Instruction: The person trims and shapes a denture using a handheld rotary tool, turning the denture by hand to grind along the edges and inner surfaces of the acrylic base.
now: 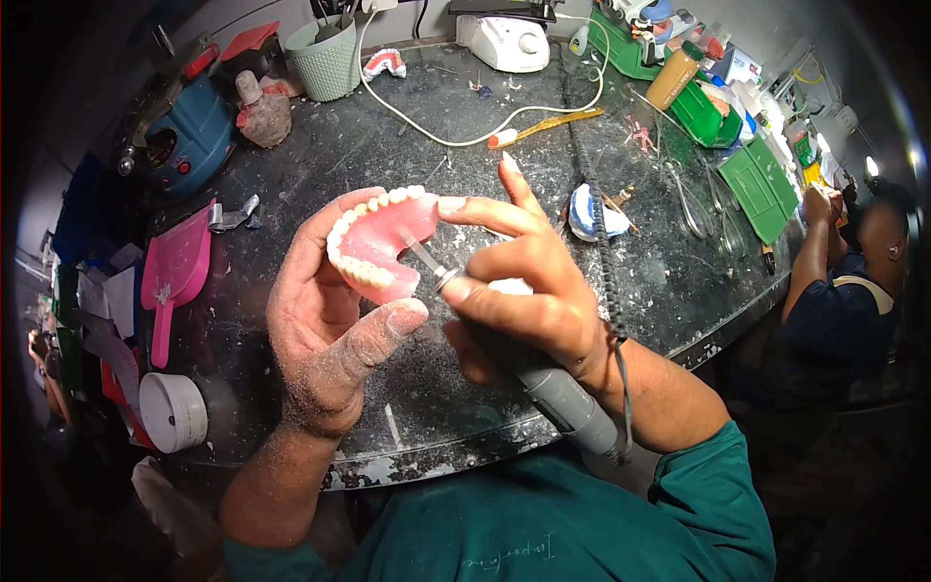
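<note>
In the middle of the frame, a pink denture (373,240) with cream teeth is held above the dark workbench (456,388); the left hand (320,301) cradles it from the left, fingers curled behind the arch and thumb bent round to its lower end, a grip that seems meant to steady the piece while leaving its pink inner side open toward the tool; the right hand (529,272) pinches the nose of a dark handpiece (572,407) between its fingers, much as one holds a pen, probably for fine control; one finger reaches out to the denture's upper right end, likely as a brace, and another stands raised and spread from the rest; the bur (421,249) lies over the pink surface, though I cannot tell whether its tip touches; a coiled cord (603,262) hangs right of the hand, apparently clear of the tip; pale dust coats the left hand; a blue-and-white cast (585,213) lies right of centre, near yet out of the way; farther out, a white control box (504,44) stands at top centre, a pink dustpan (177,267) lies at left, perhaps handy for sweepings, and a co-worker (844,301) sits at far right.
</note>
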`<state>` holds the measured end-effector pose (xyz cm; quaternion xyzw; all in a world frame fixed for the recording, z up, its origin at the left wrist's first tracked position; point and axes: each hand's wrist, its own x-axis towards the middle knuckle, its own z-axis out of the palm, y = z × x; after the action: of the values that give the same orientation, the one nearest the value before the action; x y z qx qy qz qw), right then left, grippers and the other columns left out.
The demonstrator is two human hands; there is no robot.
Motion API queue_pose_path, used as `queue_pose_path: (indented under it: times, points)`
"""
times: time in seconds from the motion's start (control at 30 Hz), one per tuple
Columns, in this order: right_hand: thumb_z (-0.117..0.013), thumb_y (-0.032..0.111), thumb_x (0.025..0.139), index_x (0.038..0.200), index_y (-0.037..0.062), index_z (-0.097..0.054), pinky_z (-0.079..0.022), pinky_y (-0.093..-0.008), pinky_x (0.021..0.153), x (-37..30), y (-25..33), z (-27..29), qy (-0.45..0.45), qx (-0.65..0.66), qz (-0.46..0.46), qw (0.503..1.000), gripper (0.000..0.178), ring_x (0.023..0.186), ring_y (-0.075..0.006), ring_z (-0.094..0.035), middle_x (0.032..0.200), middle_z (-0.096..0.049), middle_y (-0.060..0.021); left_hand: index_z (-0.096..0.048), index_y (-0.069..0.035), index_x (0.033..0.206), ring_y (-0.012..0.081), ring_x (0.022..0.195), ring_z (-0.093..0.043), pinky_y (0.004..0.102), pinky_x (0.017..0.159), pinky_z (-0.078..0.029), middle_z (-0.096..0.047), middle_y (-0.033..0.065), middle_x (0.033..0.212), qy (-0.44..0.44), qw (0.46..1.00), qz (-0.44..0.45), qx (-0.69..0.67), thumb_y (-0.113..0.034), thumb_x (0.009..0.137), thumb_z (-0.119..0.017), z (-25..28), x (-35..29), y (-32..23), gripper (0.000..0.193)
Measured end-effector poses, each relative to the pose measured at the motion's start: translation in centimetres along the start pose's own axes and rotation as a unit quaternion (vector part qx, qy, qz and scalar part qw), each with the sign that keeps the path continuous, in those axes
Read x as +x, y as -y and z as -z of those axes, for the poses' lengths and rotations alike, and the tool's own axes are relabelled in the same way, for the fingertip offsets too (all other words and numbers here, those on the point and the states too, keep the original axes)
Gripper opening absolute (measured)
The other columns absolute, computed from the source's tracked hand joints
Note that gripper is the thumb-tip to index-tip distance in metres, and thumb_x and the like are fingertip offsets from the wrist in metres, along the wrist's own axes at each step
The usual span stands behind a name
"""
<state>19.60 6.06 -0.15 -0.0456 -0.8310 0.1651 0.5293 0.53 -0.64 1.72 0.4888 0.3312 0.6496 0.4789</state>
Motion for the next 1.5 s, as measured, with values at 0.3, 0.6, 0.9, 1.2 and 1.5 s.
queue_pose_path:
  times: [0.3, 0.6, 0.9, 1.2, 1.5]
  points:
    - [-0.08, 0.015, 0.07, 0.114, 0.0119, -0.068, -0.023, -0.0706, 0.112, 0.37, 0.43, -0.3, 0.006, -0.057, -0.001, 0.998, 0.046, 0.119, -0.0324, -0.059, 0.095, -0.06, -0.0036, -0.04, 0.007, 0.14, 0.0227, 0.126, -0.054, 0.0359, 0.109, -0.04, -0.057, 0.0185, 0.134, 0.0, 1.0, 0.01, -0.002, -0.01, 0.072, -0.084, -0.35, -0.15, -0.14, 0.083]
    - [-0.084, 0.017, 0.069, 0.112, 0.0132, -0.068, -0.023, -0.0686, 0.113, 0.42, 0.57, -0.4, -0.017, -0.035, -0.013, 0.999, 0.046, 0.118, -0.031, -0.06, 0.094, -0.061, -0.0022, -0.038, 0.007, 0.142, 0.0228, 0.125, -0.054, 0.036, 0.108, -0.041, -0.056, 0.0184, 0.134, 0.014, 1.0, -0.01, 0.021, -0.009, 0.073, -0.084, -0.2, -0.18, -0.13, 0.084]
    - [-0.084, 0.015, 0.068, 0.113, 0.0134, -0.067, -0.022, -0.0686, 0.114, 0.17, 0.22, -0.74, -0.041, -0.024, -0.012, 0.999, 0.048, 0.117, -0.0309, -0.061, 0.096, -0.061, -0.0024, -0.038, 0.008, 0.142, 0.0225, 0.124, -0.054, 0.0349, 0.107, -0.042, -0.056, 0.0182, 0.133, 0.019, 0.999, -0.018, 0.024, -0.011, 0.072, -0.084, -0.26, -0.2, -0.25, 0.086]
    - [-0.086, 0.013, 0.067, 0.112, 0.0131, -0.067, -0.022, -0.069, 0.114, 0.44, 0.51, -0.73, -0.04, -0.023, -0.027, 0.999, 0.049, 0.116, -0.0298, -0.062, 0.094, -0.061, -0.0024, -0.038, 0.007, 0.142, 0.0218, 0.124, -0.054, 0.0339, 0.106, -0.043, -0.056, 0.0182, 0.133, 0.012, 0.999, -0.017, 0.03, -0.012, 0.072, -0.084, -0.45, -0.26, -0.41, 0.087]
    - [-0.085, 0.012, 0.069, 0.116, 0.0133, -0.065, -0.02, -0.0698, 0.114, 0.77, 0.68, -0.28, 0.008, -0.049, -0.007, 0.999, 0.051, 0.118, -0.0313, -0.061, 0.094, -0.059, -0.0023, -0.038, 0.007, 0.142, 0.0223, 0.124, -0.054, 0.0349, 0.108, -0.04, -0.056, 0.0186, 0.133, 0.013, 1.0, -0.012, 0.024, -0.012, 0.072, -0.083, -0.43, -0.22, -0.42, 0.086]
